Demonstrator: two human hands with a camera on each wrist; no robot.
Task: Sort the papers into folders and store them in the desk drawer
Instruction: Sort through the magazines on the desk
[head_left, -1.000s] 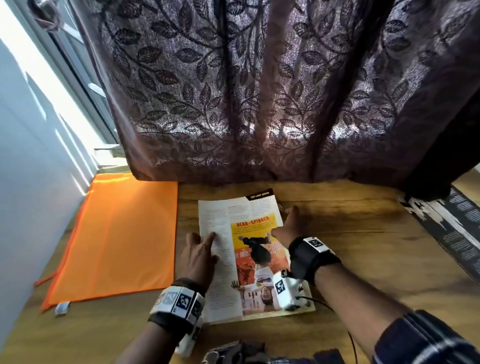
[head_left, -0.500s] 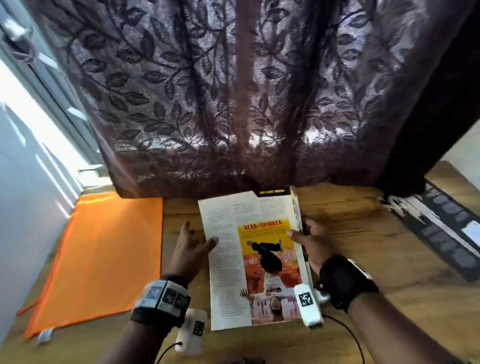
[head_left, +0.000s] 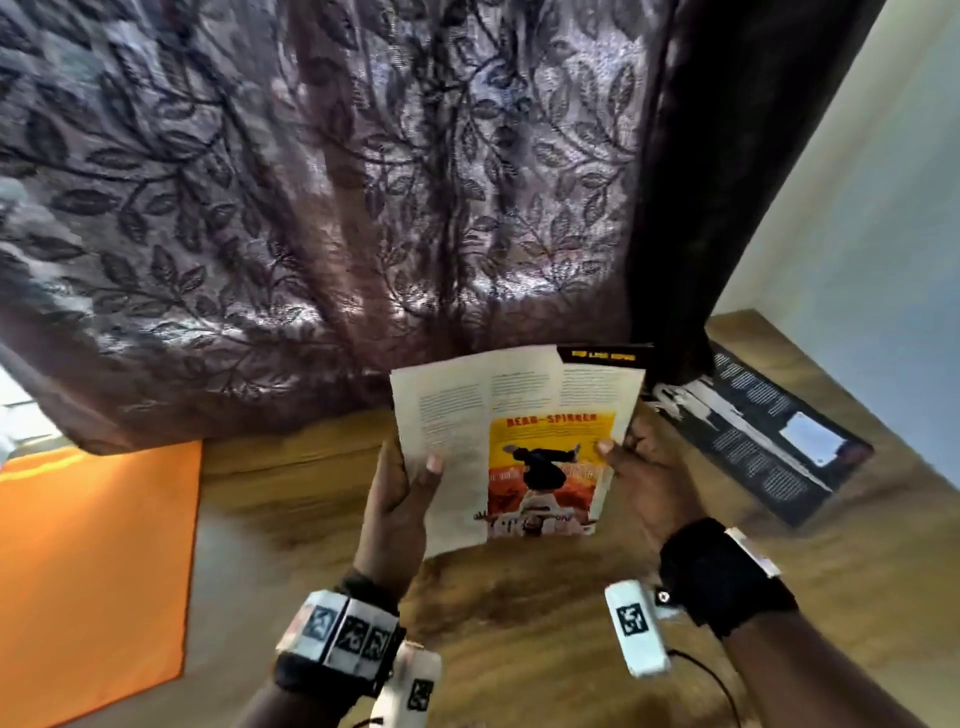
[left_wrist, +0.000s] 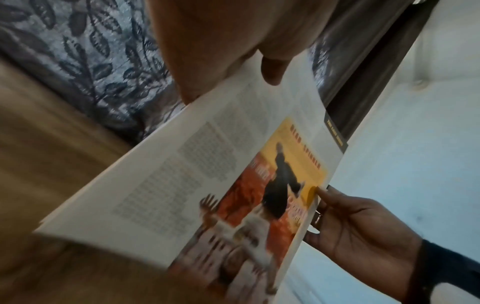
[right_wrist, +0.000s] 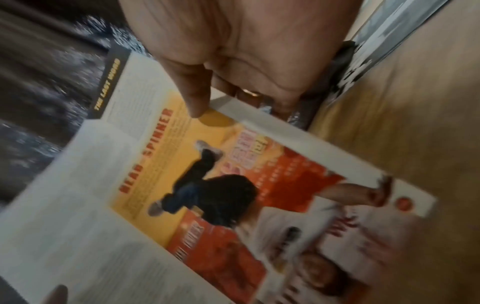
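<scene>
A stack of printed pages (head_left: 514, 441) with a yellow and orange picture on top is lifted off the wooden desk (head_left: 545, 613), tilted up toward me. My left hand (head_left: 400, 499) grips its left edge, thumb on the top page. My right hand (head_left: 639, 467) grips its right edge, thumb on the yellow picture and fingers behind. The left wrist view shows the pages (left_wrist: 207, 185) held between my left hand (left_wrist: 233, 51) and right hand (left_wrist: 358, 226). The right wrist view shows the right thumb (right_wrist: 192, 90) pressed on the pages (right_wrist: 207, 195). An orange folder (head_left: 88, 571) lies flat at the desk's left.
A dark patterned curtain (head_left: 337, 208) hangs along the back of the desk, just behind the pages. A dark printed sheet (head_left: 763, 431) lies at the far right of the desk, near a pale wall (head_left: 872, 260).
The pages lay flat on the desk a second ago with both hands on them. Both hands have taken hold of the side edges and raised the stack. My view has swung right.
</scene>
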